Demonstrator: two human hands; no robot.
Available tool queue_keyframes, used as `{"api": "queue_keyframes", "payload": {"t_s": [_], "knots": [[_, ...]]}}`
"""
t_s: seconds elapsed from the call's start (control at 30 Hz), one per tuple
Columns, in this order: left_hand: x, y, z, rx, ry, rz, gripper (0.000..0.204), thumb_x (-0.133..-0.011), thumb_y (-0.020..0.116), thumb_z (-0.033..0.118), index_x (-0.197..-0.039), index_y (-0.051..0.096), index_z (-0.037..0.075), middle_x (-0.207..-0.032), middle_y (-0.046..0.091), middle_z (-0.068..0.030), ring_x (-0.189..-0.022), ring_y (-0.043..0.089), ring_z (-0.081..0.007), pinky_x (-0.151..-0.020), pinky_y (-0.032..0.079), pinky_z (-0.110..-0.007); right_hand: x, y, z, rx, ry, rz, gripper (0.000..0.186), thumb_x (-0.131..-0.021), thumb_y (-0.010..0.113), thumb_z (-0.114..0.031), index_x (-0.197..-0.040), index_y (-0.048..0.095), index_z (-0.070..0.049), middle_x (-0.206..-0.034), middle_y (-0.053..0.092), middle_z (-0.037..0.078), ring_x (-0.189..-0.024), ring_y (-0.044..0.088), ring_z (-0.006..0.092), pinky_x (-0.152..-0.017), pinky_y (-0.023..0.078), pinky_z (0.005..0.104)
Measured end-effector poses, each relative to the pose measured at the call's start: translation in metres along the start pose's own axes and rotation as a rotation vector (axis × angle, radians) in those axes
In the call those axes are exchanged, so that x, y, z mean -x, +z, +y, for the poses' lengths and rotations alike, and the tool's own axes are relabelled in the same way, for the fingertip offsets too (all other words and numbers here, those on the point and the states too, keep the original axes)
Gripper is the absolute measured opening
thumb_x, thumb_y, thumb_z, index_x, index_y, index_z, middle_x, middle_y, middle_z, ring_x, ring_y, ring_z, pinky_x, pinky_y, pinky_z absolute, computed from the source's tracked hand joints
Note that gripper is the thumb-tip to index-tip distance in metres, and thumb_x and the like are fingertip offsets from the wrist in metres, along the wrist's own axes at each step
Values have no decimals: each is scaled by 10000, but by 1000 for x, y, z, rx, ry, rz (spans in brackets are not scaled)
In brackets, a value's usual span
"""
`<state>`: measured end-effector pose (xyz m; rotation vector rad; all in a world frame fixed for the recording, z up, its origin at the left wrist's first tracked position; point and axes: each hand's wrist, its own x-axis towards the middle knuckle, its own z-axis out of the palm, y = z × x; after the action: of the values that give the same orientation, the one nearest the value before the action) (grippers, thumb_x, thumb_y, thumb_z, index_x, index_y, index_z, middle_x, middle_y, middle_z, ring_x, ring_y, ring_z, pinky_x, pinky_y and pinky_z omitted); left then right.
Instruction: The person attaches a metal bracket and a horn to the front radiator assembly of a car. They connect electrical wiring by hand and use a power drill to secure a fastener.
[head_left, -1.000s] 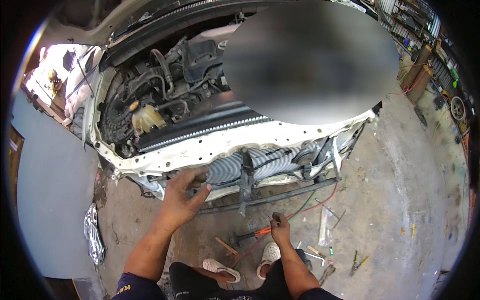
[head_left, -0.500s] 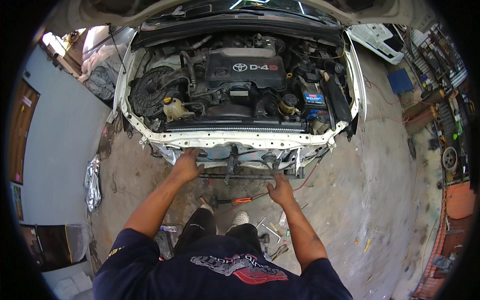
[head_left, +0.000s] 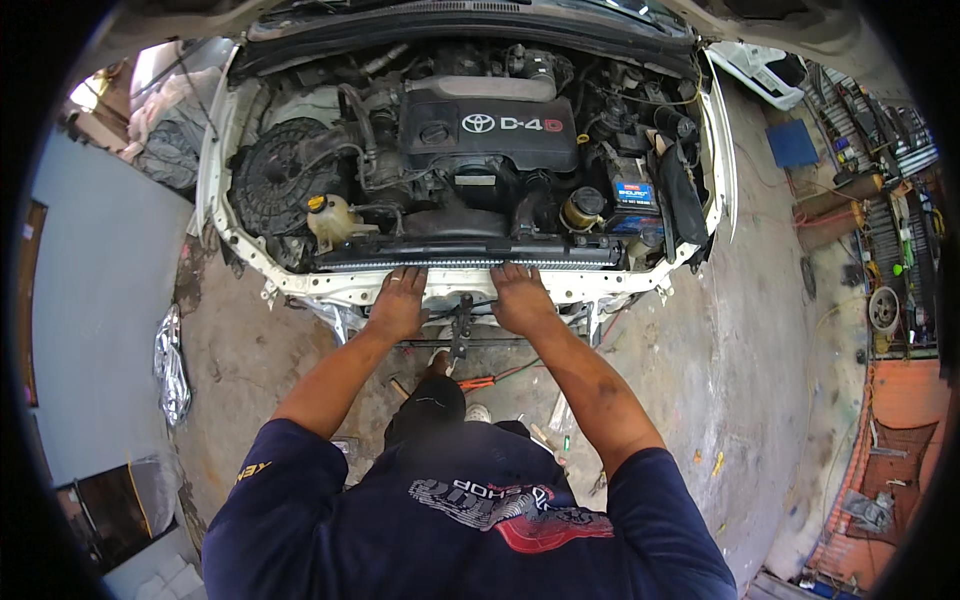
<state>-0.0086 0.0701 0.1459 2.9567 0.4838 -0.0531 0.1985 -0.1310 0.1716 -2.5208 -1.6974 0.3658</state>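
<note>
A white crossbar (head_left: 590, 286) runs across the front of a car's open engine bay. My left hand (head_left: 400, 303) lies over it left of the middle, fingers hooked on its top edge. Right of the middle, my right hand (head_left: 523, 299) grips the same bar in the same way. Both thumbs are hard to make out. Just behind the fingers is the radiator's (head_left: 470, 264) top edge. A dark upright bracket (head_left: 461, 325) stands below the bar between my hands. My left leg (head_left: 432, 400) is bent forward, its foot close to this bracket.
Behind the bar sit a black engine cover (head_left: 490, 140), a reservoir with a yellow cap (head_left: 332, 222) and a battery (head_left: 630, 205). An orange-handled tool (head_left: 478, 383) lies on the floor by my feet. A crumpled silver sheet (head_left: 172, 368) lies left; shelving (head_left: 885, 230) lines the right.
Both hands have moved up and inward from below the crossbar onto it. My body has come closer to the car, and my left foot has moved forward.
</note>
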Motion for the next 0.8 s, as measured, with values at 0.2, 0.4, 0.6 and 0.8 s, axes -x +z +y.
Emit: {"api": "queue_keyframes", "payload": {"t_s": [0.2,0.4,0.6,0.8], "knots": [[-11,-5,-6,154,-27,-67,866,-794,872,319,-1488,493,-33,-1404,553,-211,-1391,478,-396,-1192,380,-536,-10,1,-9,60,198,-155,547,-914,676,-237,-1414,579,-36,-1361,623,186,-1355,554,367,-1200,369,623],[-27,-1,-6,142,-85,-93,662,-761,855,257,-1306,563,19,-1199,562,-164,-1198,529,-389,-1078,423,-553,-22,-9,-17,36,224,-195,479,-894,711,-269,-1301,617,-34,-1263,629,181,-1292,567,373,-1187,360,633],[-33,-9,-11,146,-59,-109,758,-715,891,333,-1323,567,15,-1244,556,-151,-1212,524,-367,-1073,428,-533,-31,-6,-22,23,289,-160,515,-852,736,-222,-1324,602,-65,-1293,570,172,-1287,549,371,-1184,344,655],[-37,-12,-7,97,-71,-167,824,-719,918,394,-1364,573,15,-1269,554,-129,-1236,526,-347,-1077,431,-521,-23,-9,-13,1,262,-98,561,-823,785,-244,-1327,591,-94,-1280,556,172,-1292,530,372,-1185,358,603]]}}
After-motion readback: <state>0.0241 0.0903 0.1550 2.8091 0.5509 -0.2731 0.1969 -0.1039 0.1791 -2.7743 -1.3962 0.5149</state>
